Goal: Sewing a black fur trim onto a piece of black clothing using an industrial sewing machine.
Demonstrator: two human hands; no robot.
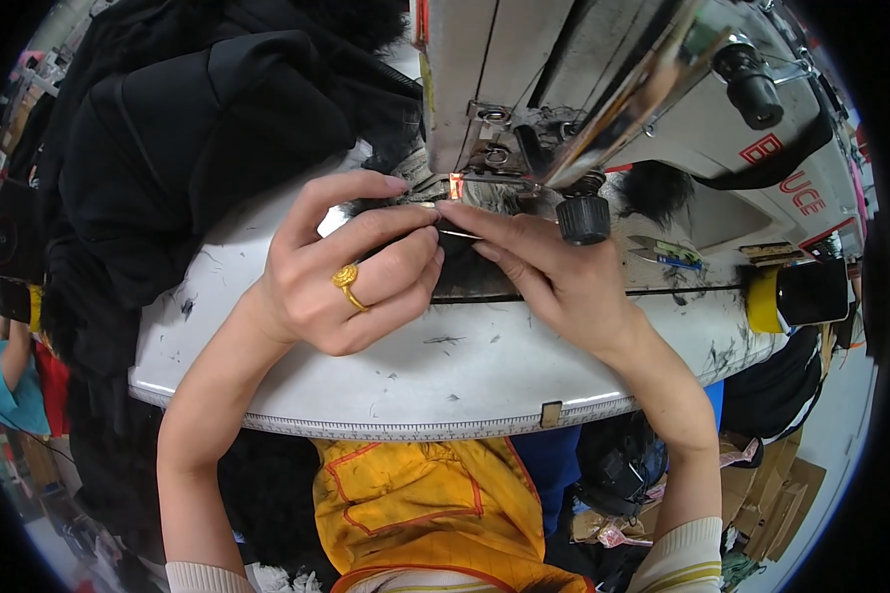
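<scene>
Both hands meet in front of the lit needle area (456, 186) of a white sewing machine (583, 74). My left hand (351, 262), with a gold ring on one finger, has its fingers curled and their tips close together. Whatever they grip is too small to make out. From the other side, my right hand (554, 267) brings its index finger and thumb together on a thin, pale, slender piece (460, 234) that reaches toward the left fingertips. Dark material (465, 272) lies beneath the fingers on the machine bed.
Black garments (208, 168) are heaped on the left of the white table (435, 376). A measuring tape (445, 429) runs along its front edge. Blue-handled thread snips (667, 253) and a yellow-and-black object (796, 296) lie at right. Another person's teal sleeve (10, 385) shows far left.
</scene>
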